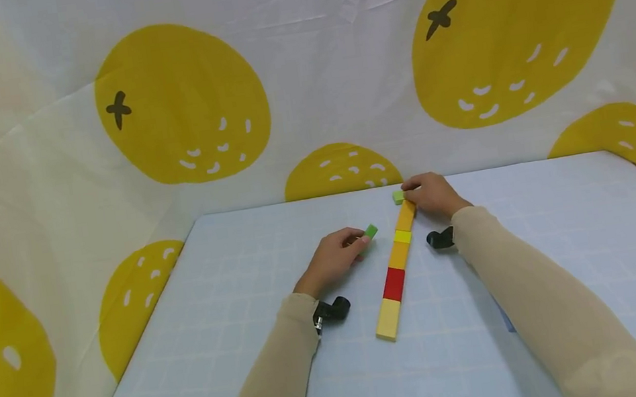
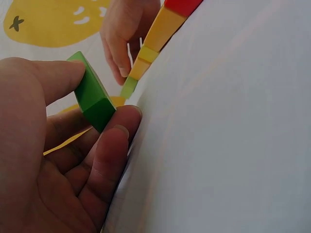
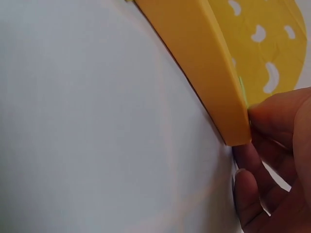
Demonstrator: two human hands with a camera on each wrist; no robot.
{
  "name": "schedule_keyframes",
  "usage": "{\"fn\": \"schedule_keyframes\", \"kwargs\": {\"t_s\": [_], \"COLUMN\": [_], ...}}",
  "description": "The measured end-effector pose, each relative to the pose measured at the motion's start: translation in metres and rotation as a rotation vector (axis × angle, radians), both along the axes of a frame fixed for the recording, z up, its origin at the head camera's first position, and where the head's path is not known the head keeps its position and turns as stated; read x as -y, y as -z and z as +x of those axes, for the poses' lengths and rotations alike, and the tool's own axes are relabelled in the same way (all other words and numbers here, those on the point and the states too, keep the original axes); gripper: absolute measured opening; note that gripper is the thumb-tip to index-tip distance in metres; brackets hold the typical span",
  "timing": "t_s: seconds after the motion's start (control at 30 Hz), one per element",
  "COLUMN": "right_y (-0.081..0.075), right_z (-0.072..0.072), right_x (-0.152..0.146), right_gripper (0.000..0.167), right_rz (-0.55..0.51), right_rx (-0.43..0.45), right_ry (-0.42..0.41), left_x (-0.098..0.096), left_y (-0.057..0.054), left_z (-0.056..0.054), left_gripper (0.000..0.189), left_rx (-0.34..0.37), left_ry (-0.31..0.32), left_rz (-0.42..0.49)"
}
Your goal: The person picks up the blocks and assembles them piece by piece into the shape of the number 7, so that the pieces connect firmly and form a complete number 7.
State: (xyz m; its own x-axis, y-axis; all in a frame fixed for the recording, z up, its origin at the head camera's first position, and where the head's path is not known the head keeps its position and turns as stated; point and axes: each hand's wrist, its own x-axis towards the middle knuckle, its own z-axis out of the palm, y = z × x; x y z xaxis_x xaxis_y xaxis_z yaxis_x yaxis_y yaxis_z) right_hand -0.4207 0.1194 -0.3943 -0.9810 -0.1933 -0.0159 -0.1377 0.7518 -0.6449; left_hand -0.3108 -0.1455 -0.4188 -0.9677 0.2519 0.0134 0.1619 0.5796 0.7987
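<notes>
Looks part-done, w/ block row [image 1: 394, 284] 7-to-1 o'clock on tabletop [image 1: 219, 321], pale yellow block [image 1: 388, 319] nearest; R hand [image 1: 435, 194] at 1 o'clock end by light green block [image 1: 398, 197], can't tell if pinching; pinching dk green block [image 1: 371, 232] w/ L hand [image 1: 334, 257], 9 o'clock of row, apart, prob. left to place

The left arm [image 1: 270, 381] and right arm [image 1: 541, 289] are stretched forward; the left grip [image 1: 334, 257] is pinched, the right grip [image 1: 435, 195] held farther out.
</notes>
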Motion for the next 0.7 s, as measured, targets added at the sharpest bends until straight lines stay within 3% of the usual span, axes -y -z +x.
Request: {"fn": "schedule_keyframes", "kwargs": {"t_s": [0.7], "right_y": [0.0029], "right_z": [0.0025], "right_x": [-0.0069], "right_gripper": [0.039], "right_rz": [-0.058], "right_rx": [-0.016], "right_ry": [-0.018], "left_x": [-0.0035], "left_y": [0.0008], "left_z": [0.0024], "left_gripper": [0.039], "left_rx": [-0.004], "left_ry": [-0.02], "left_rz": [-0.014]}}
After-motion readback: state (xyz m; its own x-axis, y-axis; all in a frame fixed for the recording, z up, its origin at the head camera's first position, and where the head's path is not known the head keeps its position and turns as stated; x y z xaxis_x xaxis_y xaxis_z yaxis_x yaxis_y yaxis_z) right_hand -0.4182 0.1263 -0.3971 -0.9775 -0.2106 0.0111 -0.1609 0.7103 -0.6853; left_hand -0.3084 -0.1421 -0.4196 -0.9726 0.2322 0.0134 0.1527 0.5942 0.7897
